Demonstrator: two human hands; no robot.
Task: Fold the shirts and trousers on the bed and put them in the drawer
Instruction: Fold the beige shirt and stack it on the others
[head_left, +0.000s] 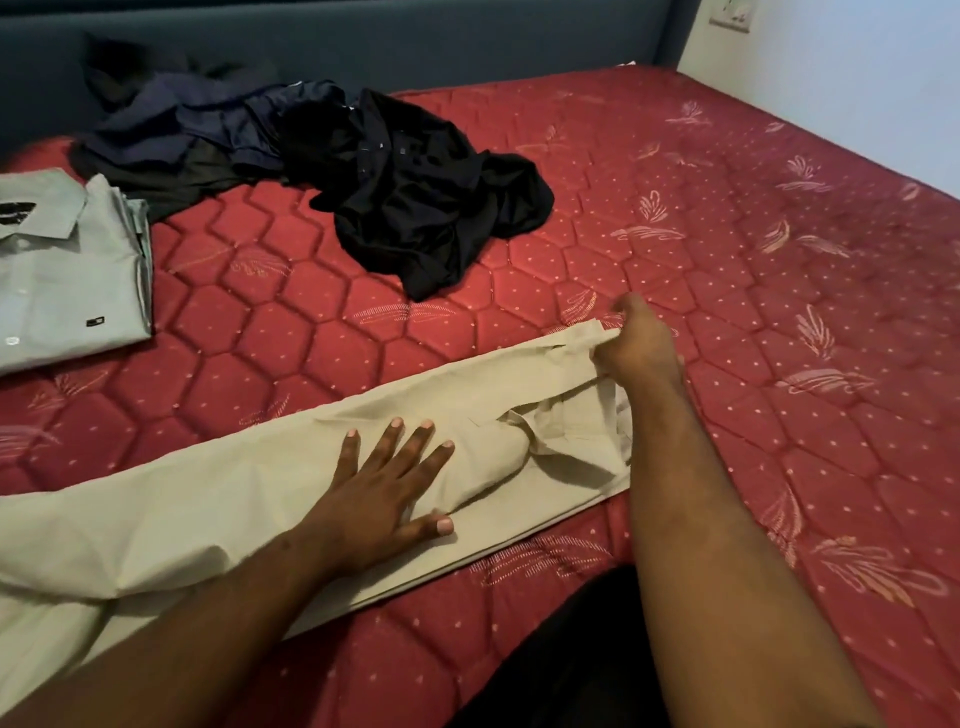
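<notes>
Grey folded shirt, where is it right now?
In the head view the grey folded shirt lies at the far left edge of the red mattress, just left of the dark clothes pile and beyond the beige trousers.

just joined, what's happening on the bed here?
A person is laying out beige trousers on the red mattress for folding. The left hand presses flat on the middle of them, while the right hand grips the waistband end. A folded grey shirt lies at the left edge; a pile of dark clothes waits unfolded near the headboard.
</notes>
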